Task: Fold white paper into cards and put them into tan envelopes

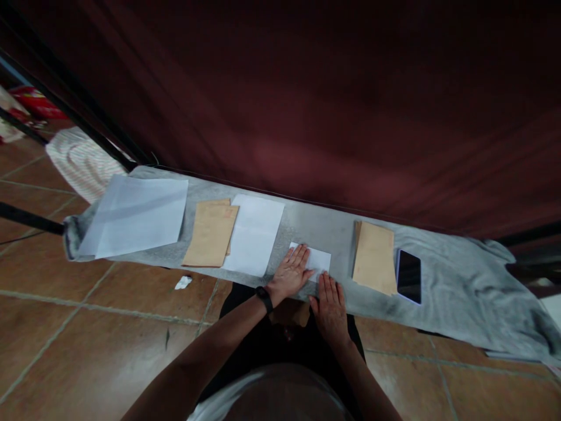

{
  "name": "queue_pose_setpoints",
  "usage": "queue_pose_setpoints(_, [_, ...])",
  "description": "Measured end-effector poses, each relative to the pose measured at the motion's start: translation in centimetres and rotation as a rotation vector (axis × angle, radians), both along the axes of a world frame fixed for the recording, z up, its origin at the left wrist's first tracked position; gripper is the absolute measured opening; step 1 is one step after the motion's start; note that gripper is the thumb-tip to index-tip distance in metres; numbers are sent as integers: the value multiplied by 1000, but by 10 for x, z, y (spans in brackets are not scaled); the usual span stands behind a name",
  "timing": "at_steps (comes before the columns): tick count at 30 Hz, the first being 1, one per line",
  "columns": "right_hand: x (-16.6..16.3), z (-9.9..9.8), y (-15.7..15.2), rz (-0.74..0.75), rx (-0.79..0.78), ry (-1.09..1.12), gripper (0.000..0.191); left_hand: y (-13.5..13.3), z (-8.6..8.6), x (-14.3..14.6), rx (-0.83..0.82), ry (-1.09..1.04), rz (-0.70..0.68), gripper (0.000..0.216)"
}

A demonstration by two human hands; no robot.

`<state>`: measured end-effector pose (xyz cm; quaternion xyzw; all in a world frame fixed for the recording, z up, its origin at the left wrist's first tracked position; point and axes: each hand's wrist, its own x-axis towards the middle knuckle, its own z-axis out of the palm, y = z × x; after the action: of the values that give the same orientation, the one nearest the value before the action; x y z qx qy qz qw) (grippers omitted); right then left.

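A small folded sheet of white paper (319, 261) lies on the grey cloth in front of me. My left hand (291, 272), with a black band on its wrist, rests flat over the paper's left part, fingers stretched out. At the paper's lower right edge lies my right hand (331, 307), also flat with fingers extended. Just left of my hands is an unfolded white sheet (258, 234), partly under a pile of brown envelopes (211, 234). Another pile of brown envelopes (374, 257) sits to the right.
A narrow bench covered with grey cloth (464, 280) runs across the view. A phone (409, 276) lies beside the right envelopes. Large white sheets (142, 216) cover the left end. A dark red curtain (307, 117) hangs behind. White scrap (183, 282) is on the tiled floor.
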<state>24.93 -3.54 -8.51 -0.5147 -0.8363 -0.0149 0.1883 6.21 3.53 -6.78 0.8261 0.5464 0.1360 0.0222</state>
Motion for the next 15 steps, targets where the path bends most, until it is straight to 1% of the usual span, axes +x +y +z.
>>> queue_pose_setpoints(3, [1, 1, 0, -3, 1, 14, 64, 2, 0, -8, -7, 22, 53, 64])
queue_pose_setpoints(6, [6, 3, 10, 7, -7, 58, 56, 2, 0, -11, -7, 34, 71, 64])
queue_pose_setpoints(8, [9, 6, 27, -5, -6, 106, 49, 1, 0, -11, 1, 33, 71, 65])
queue_pose_setpoints(11, [9, 10, 61, -44, 2, 158, 48, 1, 0, -10, 10, 31, 71, 66])
queue_pose_setpoints(15, [3, 13, 96, -48, -22, 136, 47, 1, -1, -10, 12, 35, 76, 66])
